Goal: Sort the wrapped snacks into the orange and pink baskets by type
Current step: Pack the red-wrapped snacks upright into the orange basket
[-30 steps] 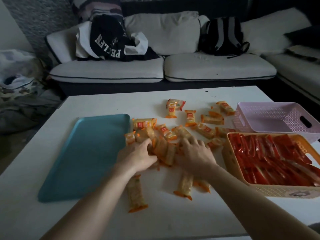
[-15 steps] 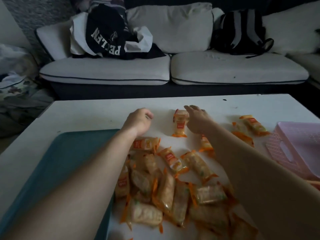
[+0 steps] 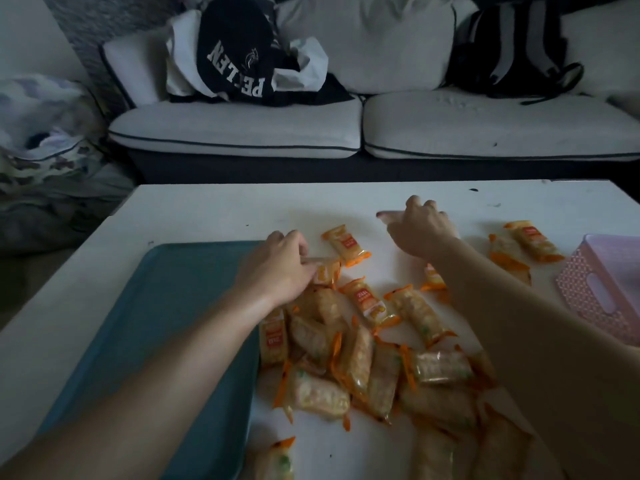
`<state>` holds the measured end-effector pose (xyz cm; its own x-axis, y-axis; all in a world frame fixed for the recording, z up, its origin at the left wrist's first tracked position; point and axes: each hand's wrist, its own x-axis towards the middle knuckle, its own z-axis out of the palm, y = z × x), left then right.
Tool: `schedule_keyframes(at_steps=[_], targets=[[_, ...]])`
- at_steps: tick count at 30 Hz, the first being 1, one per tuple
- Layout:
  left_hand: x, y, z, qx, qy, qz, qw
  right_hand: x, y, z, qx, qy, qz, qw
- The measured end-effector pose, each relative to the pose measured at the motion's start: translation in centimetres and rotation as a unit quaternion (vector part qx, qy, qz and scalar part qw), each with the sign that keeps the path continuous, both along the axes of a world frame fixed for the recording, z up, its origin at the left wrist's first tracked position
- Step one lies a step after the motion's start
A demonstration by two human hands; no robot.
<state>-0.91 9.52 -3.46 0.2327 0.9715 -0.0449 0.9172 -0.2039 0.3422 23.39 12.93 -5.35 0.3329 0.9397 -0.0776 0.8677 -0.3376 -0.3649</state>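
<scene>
A pile of orange-and-clear wrapped snacks (image 3: 363, 358) lies on the white table (image 3: 214, 209), in front of me. My left hand (image 3: 277, 268) reaches to the pile's far edge, and its fingers close on the end of one wrapped snack (image 3: 325, 273). Farther back, my right hand (image 3: 419, 230) hovers over the table with the thumb stretched left and the fingers curled down; nothing shows in it. A single snack (image 3: 346, 244) lies between the two hands. The pink basket (image 3: 588, 296) shows partly at the right edge. The orange basket is out of view.
A teal tray (image 3: 166, 323) lies under my left forearm on the left half of the table. Two more snacks (image 3: 530, 240) lie near the pink basket. Behind the table stands a white sofa (image 3: 242, 126) with clothes and a dark backpack (image 3: 512, 46).
The view has tilted and closed in on the pile. My left hand dropped back onto a snack at the pile's edge. My right hand moved right, away from the single snack.
</scene>
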Motion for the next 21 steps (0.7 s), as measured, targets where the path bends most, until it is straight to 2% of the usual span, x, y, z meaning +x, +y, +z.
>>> schedule_keyframes(at_steps=[2,3,5,7,8,9,11,14,16,18,19,21], targets=[[-1.0,-2.6,0.0,-0.025,0.064,0.035,0.997,-1.8,-3.0,2.1,0.066,0.135,-0.014,0.989],[-1.4,-3.7,-0.2,-0.062,0.079,0.036,0.994,-3.1,-4.8,3.2,0.100,0.223,-0.018,0.969],[-1.9,-5.5,-0.8,-0.123,0.077,0.021,0.989,-6.1,-8.1,4.4,0.101,0.436,-0.024,0.894],[-2.0,-7.0,-1.5,-0.152,0.045,-0.022,0.987,-8.9,-11.0,4.2,0.014,0.627,-0.061,0.776],[-1.9,-7.2,-2.2,-0.157,0.015,-0.038,0.987,-10.1,-11.8,3.5,-0.025,0.669,-0.078,0.739],[-2.0,-7.7,-2.6,-0.158,-0.023,-0.046,0.986,-11.1,-12.7,3.1,-0.046,0.676,-0.086,0.730],[-2.8,-7.9,-3.3,-0.181,-0.102,-0.034,0.978,-12.0,-13.7,2.4,-0.045,0.639,-0.107,0.760],[-4.8,-7.6,-3.4,-0.165,-0.139,0.001,0.976,-11.1,-13.9,2.1,-0.008,0.556,-0.131,0.821],[-5.9,-7.0,-3.1,-0.093,-0.120,0.030,0.988,-10.0,-13.9,2.0,0.001,0.504,-0.143,0.852],[-5.8,-6.1,-3.0,-0.013,-0.087,0.044,0.995,-9.2,-13.9,2.1,0.000,0.482,-0.147,0.864],[-5.4,-5.6,-3.0,-0.003,-0.076,0.035,0.996,-8.9,-13.9,2.3,0.003,0.477,-0.145,0.867],[-3.8,-4.6,-3.0,-0.043,-0.056,0.005,0.998,-8.5,-13.6,2.3,0.016,0.477,-0.139,0.867]])
